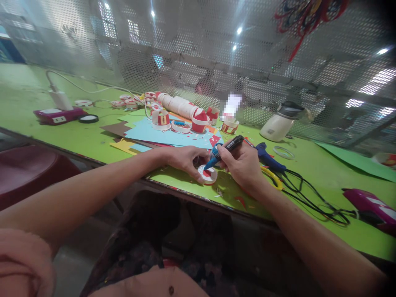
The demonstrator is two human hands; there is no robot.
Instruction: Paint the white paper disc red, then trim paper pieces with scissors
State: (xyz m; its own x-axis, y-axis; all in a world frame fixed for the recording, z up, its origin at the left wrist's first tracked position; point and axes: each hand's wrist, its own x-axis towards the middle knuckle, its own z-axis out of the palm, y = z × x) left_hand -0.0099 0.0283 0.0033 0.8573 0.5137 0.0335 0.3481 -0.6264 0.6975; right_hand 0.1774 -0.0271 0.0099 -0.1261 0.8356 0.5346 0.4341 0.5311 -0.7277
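My left hand (189, 161) is closed around the edge of a small round white paper piece (210, 176) with a red patch and fine marks on its top, near the front edge of the table. Between the fingers of my right hand (243, 163) is a blue and black marker pen (223, 152), slanted down, its lower end at the face of the round piece. Whether the tip touches it I cannot tell. Just right of my right hand lies a dark blue glue gun (268, 157), beside a yellow ring (272, 177).
Coloured paper sheets (148, 134) lie behind my hands, bearing red and white paper cups (199, 121). Further back is a long white roll (177, 105). A cream kettle (276, 126), a tape roll (284, 153) and black cable (312, 202) are right; a purple power strip (58, 116) is left.
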